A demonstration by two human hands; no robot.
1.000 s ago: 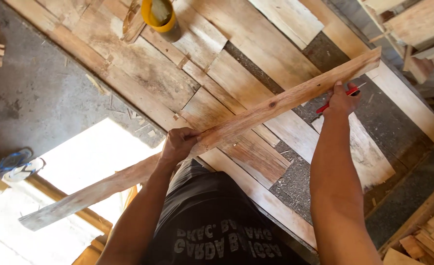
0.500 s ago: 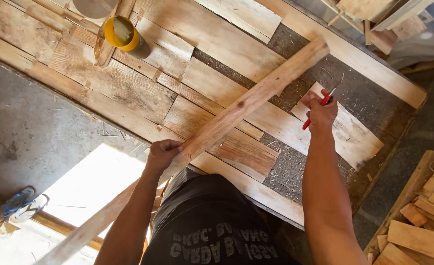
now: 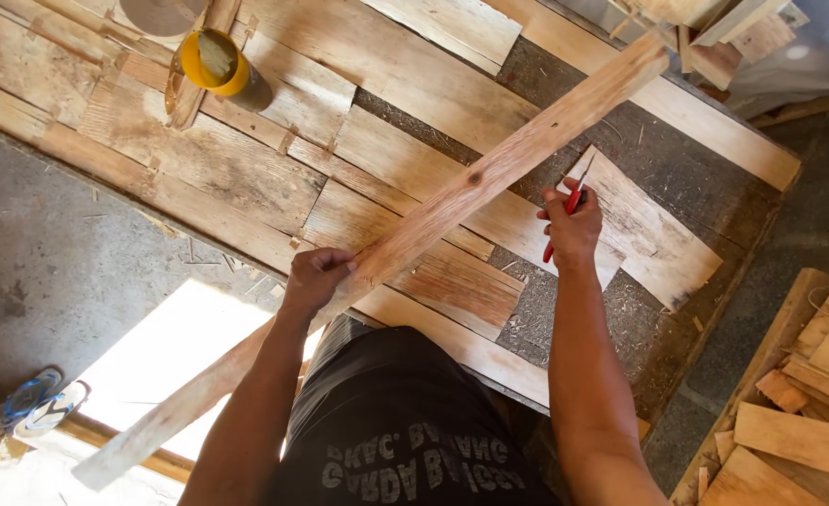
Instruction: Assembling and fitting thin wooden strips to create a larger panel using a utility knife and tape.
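Grey concrete floor (image 3: 49,272) below me, bright sun patch (image 3: 166,361) near my feet, 2 blue sandals (image 3: 35,401) at left, stacked offcuts (image 3: 799,412) at right, worn plank bench (image 3: 274,178) ahead

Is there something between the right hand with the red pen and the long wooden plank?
Nothing visible. The right hand with the red pen lies directly beside the long rough wooden plank, while the left hand holds it lower down.
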